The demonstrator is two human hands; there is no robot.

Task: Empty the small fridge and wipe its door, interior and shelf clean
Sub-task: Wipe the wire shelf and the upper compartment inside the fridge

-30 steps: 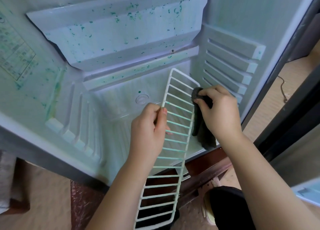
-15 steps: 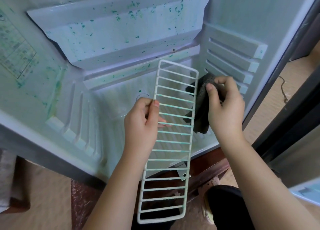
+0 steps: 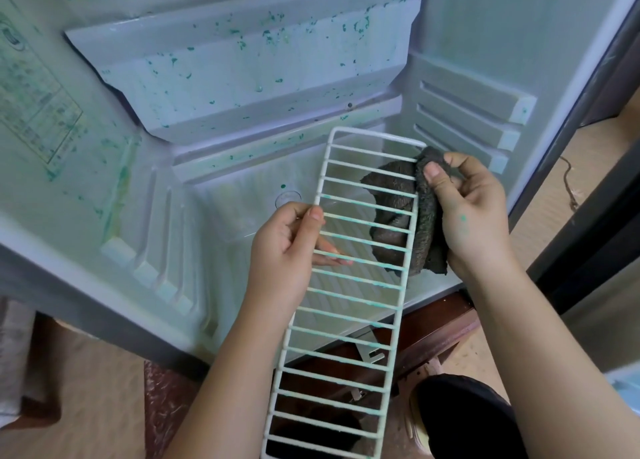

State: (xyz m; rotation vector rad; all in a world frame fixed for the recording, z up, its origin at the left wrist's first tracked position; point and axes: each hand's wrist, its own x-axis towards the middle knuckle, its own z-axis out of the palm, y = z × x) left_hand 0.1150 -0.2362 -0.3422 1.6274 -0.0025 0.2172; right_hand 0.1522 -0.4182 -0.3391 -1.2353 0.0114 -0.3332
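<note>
White wire shelf [image 3: 353,296] tilted before open fridge [image 3: 242,77] (green-stained); dark cloth [image 3: 426,216] wrapping right rail.

The left forearm [image 3: 221,372] and right forearm [image 3: 540,354] are bare, the right hand [image 3: 474,216] bears small green smudges [image 3: 463,218], and a black garment [image 3: 464,420] covers a knee at lower right.

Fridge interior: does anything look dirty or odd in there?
Yes: green splatter dots the fridge's back panel and left wall, and green residue coats bars of the wire shelf held by the left hand. The right hand grips a dark cloth.
</note>
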